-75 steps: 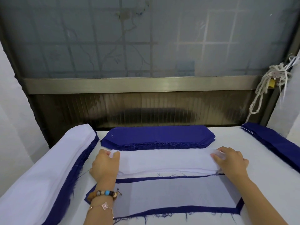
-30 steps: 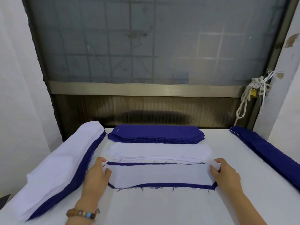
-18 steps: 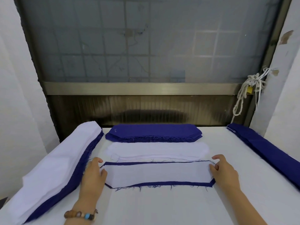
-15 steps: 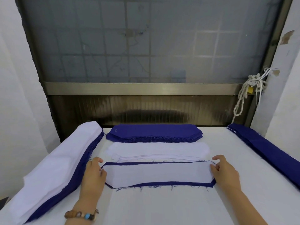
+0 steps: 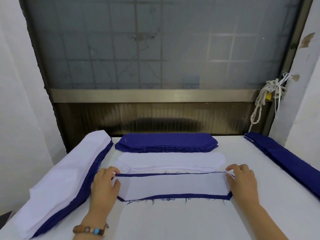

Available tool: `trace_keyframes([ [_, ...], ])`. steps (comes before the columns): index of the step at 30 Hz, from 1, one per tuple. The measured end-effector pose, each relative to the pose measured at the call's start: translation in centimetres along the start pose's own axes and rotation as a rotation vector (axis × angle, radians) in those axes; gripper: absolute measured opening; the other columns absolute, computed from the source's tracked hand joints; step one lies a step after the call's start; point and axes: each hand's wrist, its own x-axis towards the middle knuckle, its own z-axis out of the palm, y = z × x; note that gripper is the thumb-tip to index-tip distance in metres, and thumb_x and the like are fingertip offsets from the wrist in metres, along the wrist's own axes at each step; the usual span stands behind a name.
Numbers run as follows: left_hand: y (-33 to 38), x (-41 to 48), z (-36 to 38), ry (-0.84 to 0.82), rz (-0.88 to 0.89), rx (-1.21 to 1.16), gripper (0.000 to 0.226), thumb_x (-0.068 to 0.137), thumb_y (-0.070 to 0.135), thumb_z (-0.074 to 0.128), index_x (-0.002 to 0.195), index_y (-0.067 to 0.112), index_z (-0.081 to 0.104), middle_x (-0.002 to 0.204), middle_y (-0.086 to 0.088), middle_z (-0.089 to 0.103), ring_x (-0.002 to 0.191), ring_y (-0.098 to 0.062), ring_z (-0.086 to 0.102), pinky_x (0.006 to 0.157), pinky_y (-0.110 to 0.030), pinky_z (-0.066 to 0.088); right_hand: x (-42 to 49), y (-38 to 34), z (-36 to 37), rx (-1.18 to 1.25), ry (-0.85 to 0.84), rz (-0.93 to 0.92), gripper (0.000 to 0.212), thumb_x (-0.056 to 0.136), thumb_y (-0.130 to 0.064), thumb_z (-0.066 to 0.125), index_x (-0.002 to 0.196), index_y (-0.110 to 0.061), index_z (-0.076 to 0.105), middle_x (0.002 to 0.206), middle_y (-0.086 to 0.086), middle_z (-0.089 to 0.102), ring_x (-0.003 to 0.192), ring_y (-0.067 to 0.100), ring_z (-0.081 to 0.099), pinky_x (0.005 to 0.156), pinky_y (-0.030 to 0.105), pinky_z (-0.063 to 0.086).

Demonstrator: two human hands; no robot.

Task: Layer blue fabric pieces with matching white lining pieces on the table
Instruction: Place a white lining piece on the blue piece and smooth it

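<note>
**Lining squared on blue**
White lining piece [image 5: 173,185] sits on blue piece [image 5: 173,195], mid-surface [image 5: 173,222], blue border showing. My left hand [image 5: 103,186] and right hand [image 5: 242,182] press its ends, fingers loosely bent, gripping nothing, so the layers likely can't slip.

White lining [image 5: 171,186] flat atop blue piece [image 5: 190,196].
</note>
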Motion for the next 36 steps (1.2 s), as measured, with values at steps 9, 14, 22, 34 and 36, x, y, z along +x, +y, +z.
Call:
trace_keyframes([
  [9, 0.3, -0.5, 0.4, -0.309, 0.134, -0.131, 0.013, 0.085, 0.027, 0.069, 0.083, 0.036, 0.06, 0.08, 0.01, 0.055, 0.079, -0.007, 0.052, 0.071, -0.021, 0.046, -0.6, -0.2, 0.1, 0.214, -0.237, -0.373, 0.018, 0.09, -0.017, 0.064, 0.083, -0.034, 0.061, 0.085, -0.019, 0.057, 0.086, 0.002, 0.052, 0.074, 0.017, 0.043],
  [14, 1.1, -0.1, 0.2, -0.336, 0.132, -0.029, 0.008, 0.088, 0.032, 0.063, 0.085, 0.035, 0.056, 0.077, 0.008, 0.051, 0.076, -0.009, 0.049, 0.072, -0.025, 0.045, -0.3, -0.5, -0.1, 0.122, -0.244, -0.374, 0.009, 0.092, -0.022, 0.061, 0.087, -0.03, 0.06, 0.086, -0.019, 0.055, 0.084, 0.006, 0.051, 0.077, 0.027, 0.046],
  [22, 2.6, 3.6, 0.6, -0.475, 0.084, 0.2, 0.034, 0.096, 0.041, 0.05, 0.069, 0.021, 0.043, 0.064, 0.007, 0.044, 0.059, -0.008, 0.04, 0.059, -0.021, 0.038, 2.2, -3.0, 0.1, -0.086, -0.315, -0.388, 0.015, 0.1, -0.032, 0.045, 0.089, -0.025, 0.053, 0.089, -0.008, 0.051, 0.082, 0.01, 0.051, 0.075, 0.022, 0.043],
  [34, 9.0, 11.7, 8.6, -0.139, 0.282, 0.167, 0.025, 0.096, 0.031, 0.052, 0.122, 0.032, 0.052, 0.12, 0.015, 0.048, 0.109, -0.006, 0.043, 0.091, -0.021, 0.037, 8.3, -15.2, 8.3, 0.151, -0.222, -0.507, 0.037, 0.1, -0.019, 0.046, 0.136, -0.023, 0.046, 0.133, -0.009, 0.046, 0.12, 0.009, 0.043, 0.102, 0.019, 0.036],
  [36, 9.8, 13.0, 10.1, -0.149, 0.282, 0.175, 0.032, 0.098, 0.029, 0.049, 0.13, 0.031, 0.048, 0.128, 0.015, 0.047, 0.115, -0.007, 0.043, 0.094, -0.022, 0.037, 9.3, -16.7, 10.0, 0.155, -0.225, -0.51, 0.037, 0.1, -0.018, 0.042, 0.137, -0.022, 0.046, 0.134, -0.009, 0.046, 0.12, 0.01, 0.042, 0.101, 0.02, 0.037],
])
